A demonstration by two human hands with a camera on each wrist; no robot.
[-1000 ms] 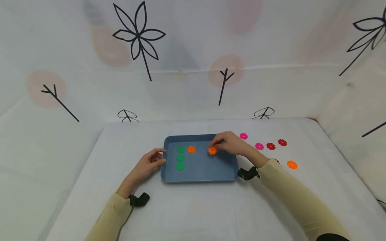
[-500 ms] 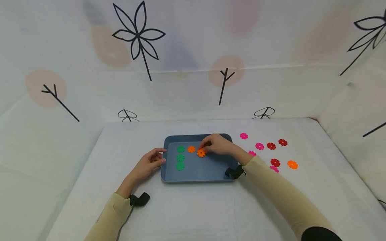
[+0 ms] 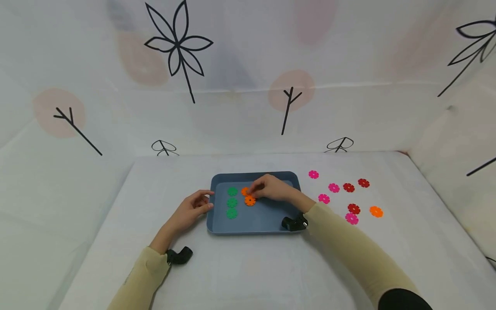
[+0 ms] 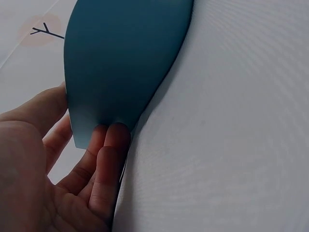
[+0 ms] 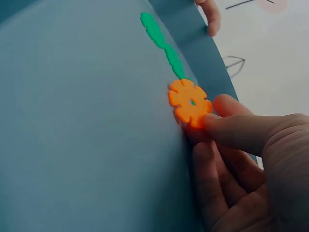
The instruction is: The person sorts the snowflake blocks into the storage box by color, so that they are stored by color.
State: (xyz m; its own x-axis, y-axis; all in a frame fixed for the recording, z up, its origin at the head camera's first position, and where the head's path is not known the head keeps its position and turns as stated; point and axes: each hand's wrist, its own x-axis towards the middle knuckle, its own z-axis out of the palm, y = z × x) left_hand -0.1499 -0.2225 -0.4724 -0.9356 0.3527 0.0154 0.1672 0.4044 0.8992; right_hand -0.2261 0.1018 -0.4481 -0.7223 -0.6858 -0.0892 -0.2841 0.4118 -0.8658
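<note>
The blue tray [image 3: 240, 227] lies on the white-covered table. My left hand [image 3: 194, 203] holds its left side, with bent fingers [image 4: 104, 159] against the outer wall in the left wrist view. Inside the tray my right hand [image 3: 269, 188] pinches an orange flower-shaped disc [image 5: 186, 99] between thumb and fingers; it is tilted up, its face towards the right wrist camera. Just behind it lies another orange disc [image 3: 244, 190], partly covered by the fingertips. Three green flower-shaped discs [image 3: 232, 203] form a column to the left of these.
Right of the tray lie several loose discs: pink ones [image 3: 333, 187], red ones [image 3: 348, 187] and one orange disc [image 3: 376, 211]. A patterned white cloth [image 3: 232, 120] hangs behind the table.
My right hand has carried the orange disc leftwards over the tray, close to the other orange one. More loose discs show at the right as the arm moves off them. The left hand stays put.
</note>
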